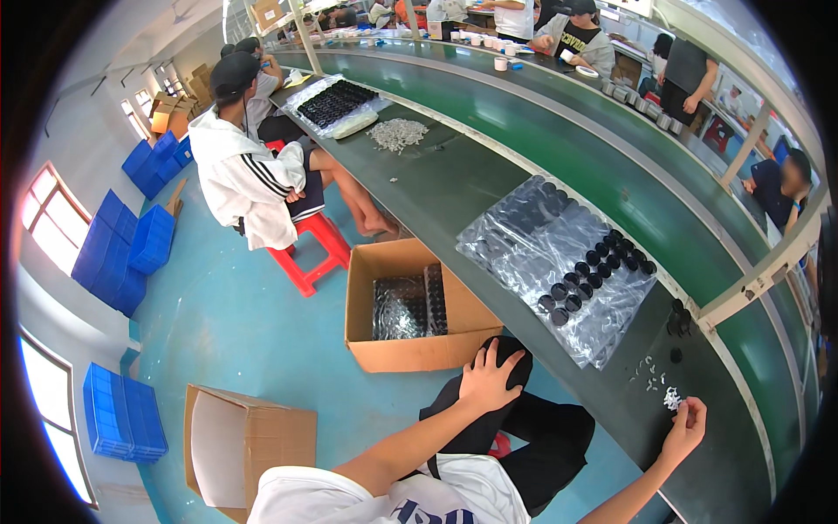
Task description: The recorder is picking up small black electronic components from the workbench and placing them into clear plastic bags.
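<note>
The right hand (683, 428) pinches small white parts (671, 398) at the desk (489, 179) edge. The left hand (491, 377) lies open on the knee (515, 367), resting.

The right hand (683, 425) closes over small white parts (671, 398), too small to tell what they are. Its forearm is cut off by the lower edge. The plastic sheet (532, 229) blurs the black caps (602, 262) beneath it. The contents of the open carton (410, 306) are unclear under shiny wrap.
</note>
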Demonstrator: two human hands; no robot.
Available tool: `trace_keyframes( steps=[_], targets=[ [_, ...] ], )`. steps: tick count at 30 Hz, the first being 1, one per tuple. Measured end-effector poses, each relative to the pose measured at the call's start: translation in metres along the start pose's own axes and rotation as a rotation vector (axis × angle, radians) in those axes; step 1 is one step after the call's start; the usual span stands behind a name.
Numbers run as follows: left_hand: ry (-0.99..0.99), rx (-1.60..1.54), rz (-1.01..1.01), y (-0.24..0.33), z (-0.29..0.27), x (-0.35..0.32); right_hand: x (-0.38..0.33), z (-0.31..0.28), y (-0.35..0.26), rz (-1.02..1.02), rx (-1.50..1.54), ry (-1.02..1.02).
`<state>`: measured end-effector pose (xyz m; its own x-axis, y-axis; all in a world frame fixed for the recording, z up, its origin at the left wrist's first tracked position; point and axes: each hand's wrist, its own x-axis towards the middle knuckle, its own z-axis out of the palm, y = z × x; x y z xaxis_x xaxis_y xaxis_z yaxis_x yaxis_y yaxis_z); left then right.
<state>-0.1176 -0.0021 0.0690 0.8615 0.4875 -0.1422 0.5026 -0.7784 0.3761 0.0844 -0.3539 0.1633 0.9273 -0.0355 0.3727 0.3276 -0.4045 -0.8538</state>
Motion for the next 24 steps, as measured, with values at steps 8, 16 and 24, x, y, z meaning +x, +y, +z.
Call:
trace_keyframes(
  steps=[8, 16, 24],
  targets=[
    [-0.001, 0.009, 0.012, -0.001, 0.002, 0.001, -0.002, -0.002, -0.003, 0.018, -0.001, 0.006],
    [-0.016, 0.028, -0.002, 0.002, 0.001, 0.001, -0.002, 0.001, -0.006, 0.005, 0.007, 0.017],
    [-0.001, 0.024, 0.003, 0.001, 0.001, 0.000, -0.002, -0.001, -0.005, 0.011, 0.015, -0.012]
  ],
)
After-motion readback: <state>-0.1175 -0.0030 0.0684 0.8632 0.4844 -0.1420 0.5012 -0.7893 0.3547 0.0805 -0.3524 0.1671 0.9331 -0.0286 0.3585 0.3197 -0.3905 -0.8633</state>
